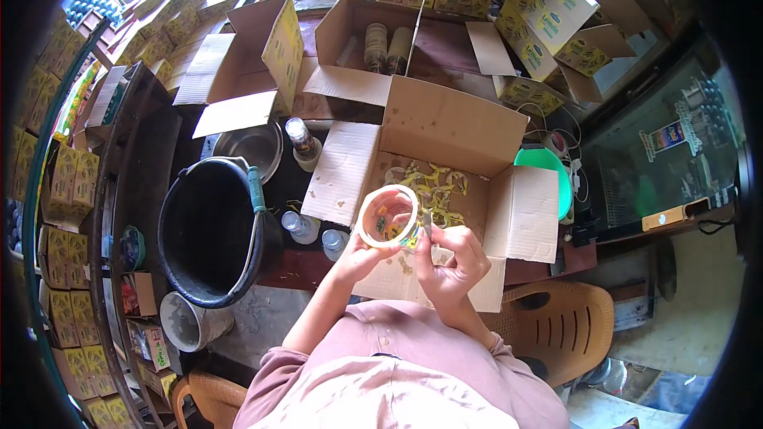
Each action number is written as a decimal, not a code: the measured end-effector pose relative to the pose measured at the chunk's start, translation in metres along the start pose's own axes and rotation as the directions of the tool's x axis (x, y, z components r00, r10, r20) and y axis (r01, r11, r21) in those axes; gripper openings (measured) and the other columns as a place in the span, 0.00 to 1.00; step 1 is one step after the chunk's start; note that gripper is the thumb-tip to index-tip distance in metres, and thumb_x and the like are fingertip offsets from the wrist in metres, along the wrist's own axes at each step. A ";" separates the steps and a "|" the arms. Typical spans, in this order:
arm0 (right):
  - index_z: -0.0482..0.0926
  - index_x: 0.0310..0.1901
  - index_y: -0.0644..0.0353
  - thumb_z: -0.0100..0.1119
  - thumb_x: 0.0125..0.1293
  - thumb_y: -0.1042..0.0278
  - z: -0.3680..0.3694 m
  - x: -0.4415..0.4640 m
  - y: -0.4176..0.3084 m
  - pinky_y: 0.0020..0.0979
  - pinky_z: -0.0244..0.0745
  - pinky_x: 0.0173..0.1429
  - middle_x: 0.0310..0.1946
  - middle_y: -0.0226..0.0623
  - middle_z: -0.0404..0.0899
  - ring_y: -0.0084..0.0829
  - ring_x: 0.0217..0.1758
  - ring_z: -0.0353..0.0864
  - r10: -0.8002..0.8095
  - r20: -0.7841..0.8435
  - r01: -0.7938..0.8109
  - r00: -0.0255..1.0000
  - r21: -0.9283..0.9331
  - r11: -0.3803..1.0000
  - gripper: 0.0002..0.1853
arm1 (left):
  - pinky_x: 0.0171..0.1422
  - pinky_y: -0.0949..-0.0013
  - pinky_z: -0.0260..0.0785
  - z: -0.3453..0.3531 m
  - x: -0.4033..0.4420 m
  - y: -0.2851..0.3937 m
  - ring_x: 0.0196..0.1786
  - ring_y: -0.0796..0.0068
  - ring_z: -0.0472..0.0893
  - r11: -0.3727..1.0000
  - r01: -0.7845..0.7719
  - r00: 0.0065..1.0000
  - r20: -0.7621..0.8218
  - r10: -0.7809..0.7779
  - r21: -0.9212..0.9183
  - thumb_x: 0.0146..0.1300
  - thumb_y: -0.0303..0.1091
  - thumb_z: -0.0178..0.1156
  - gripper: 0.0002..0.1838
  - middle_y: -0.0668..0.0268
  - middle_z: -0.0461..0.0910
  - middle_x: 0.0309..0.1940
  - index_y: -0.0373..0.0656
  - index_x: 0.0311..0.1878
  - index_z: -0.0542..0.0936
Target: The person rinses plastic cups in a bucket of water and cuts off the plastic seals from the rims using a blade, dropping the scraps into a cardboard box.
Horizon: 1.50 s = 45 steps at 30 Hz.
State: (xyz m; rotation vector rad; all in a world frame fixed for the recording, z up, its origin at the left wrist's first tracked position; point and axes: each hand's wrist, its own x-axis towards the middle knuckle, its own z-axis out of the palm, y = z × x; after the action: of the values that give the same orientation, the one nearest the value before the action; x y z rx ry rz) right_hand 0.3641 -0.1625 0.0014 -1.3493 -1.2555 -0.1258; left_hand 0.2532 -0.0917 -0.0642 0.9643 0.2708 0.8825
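My left hand [362,258] is closed around a round, pale-rimmed container [367,226] that looks like a small tub. Its opening faces me, and bits of green and yellow show inside and on its near side. Close against its right edge, my right hand [457,262] pinches a small dark, flat piece [427,226]; its kind cannot be made out. Both hands are above the near flap of an open cardboard box [453,123]. Curled yellow strips [445,191] lie scattered on the box's floor.
To the left stand a black bucket [208,230] with a handle, a metal bowl [266,155] and several bottles, one a labelled bottle [300,139]. More open cartons [246,63] line the back. At right are a green round lid or basin [548,179] and a plastic chair [556,318].
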 end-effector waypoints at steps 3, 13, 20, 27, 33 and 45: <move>0.79 0.30 0.62 0.65 0.43 0.83 -0.001 0.000 0.000 0.23 0.70 0.27 0.21 0.35 0.75 0.27 0.22 0.76 -0.008 0.008 0.008 1.000 -0.003 1.000 0.10 | 0.69 0.59 0.53 0.006 0.000 0.001 0.64 0.60 0.62 1.000 -0.015 1.000 -0.013 0.015 0.011 0.46 0.32 0.66 0.43 0.56 0.63 0.58 0.41 0.65 0.55; 0.75 0.27 0.64 0.64 0.44 0.82 0.001 0.001 0.000 0.24 0.65 0.24 0.22 0.37 0.76 0.27 0.22 0.75 -0.023 0.002 0.023 1.000 -0.010 1.000 0.08 | 0.68 0.61 0.53 0.012 0.001 0.007 0.62 0.67 0.63 0.992 -0.122 0.991 0.069 0.118 0.042 0.49 0.33 0.66 0.42 0.59 0.61 0.57 0.40 0.65 0.53; 0.76 0.27 0.62 0.64 0.42 0.83 0.005 0.002 0.000 0.25 0.70 0.27 0.23 0.37 0.76 0.29 0.23 0.77 -0.086 -0.020 0.084 0.996 -0.083 0.993 0.09 | 0.68 0.62 0.52 0.011 -0.002 0.002 0.62 0.68 0.62 0.985 -0.157 0.988 0.023 0.156 0.073 0.50 0.29 0.64 0.40 0.60 0.60 0.58 0.40 0.65 0.53; 0.78 0.29 0.63 0.63 0.41 0.84 0.004 0.006 0.000 0.26 0.71 0.27 0.23 0.36 0.75 0.29 0.22 0.74 -0.117 0.016 0.119 0.993 -0.128 0.985 0.11 | 0.68 0.62 0.53 0.006 -0.003 0.003 0.63 0.69 0.62 0.968 -0.161 0.987 0.035 0.157 0.191 0.48 0.26 0.64 0.39 0.61 0.60 0.57 0.41 0.63 0.56; 0.75 0.25 0.63 0.62 0.41 0.86 0.007 0.010 0.001 0.26 0.70 0.27 0.22 0.39 0.75 0.30 0.23 0.76 -0.145 0.029 0.147 0.989 -0.098 0.984 0.09 | 0.65 0.66 0.56 -0.003 -0.004 0.008 0.62 0.70 0.63 0.957 -0.139 0.990 0.070 0.125 0.254 0.48 0.28 0.66 0.40 0.61 0.60 0.58 0.41 0.63 0.55; 0.74 0.24 0.63 0.63 0.43 0.85 0.011 0.006 0.002 0.26 0.70 0.27 0.21 0.38 0.74 0.30 0.21 0.75 -0.086 0.023 0.087 0.996 -0.070 0.994 0.08 | 0.66 0.64 0.55 -0.001 -0.001 0.012 0.62 0.69 0.63 0.969 -0.157 0.988 0.035 0.153 0.192 0.49 0.27 0.65 0.39 0.60 0.60 0.57 0.41 0.63 0.55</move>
State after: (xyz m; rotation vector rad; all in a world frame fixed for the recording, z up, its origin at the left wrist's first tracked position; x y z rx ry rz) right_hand 0.3612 -0.1498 0.0016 -1.3601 -1.3378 -0.2198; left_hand 0.2452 -0.0886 -0.0555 1.1872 0.2706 1.0018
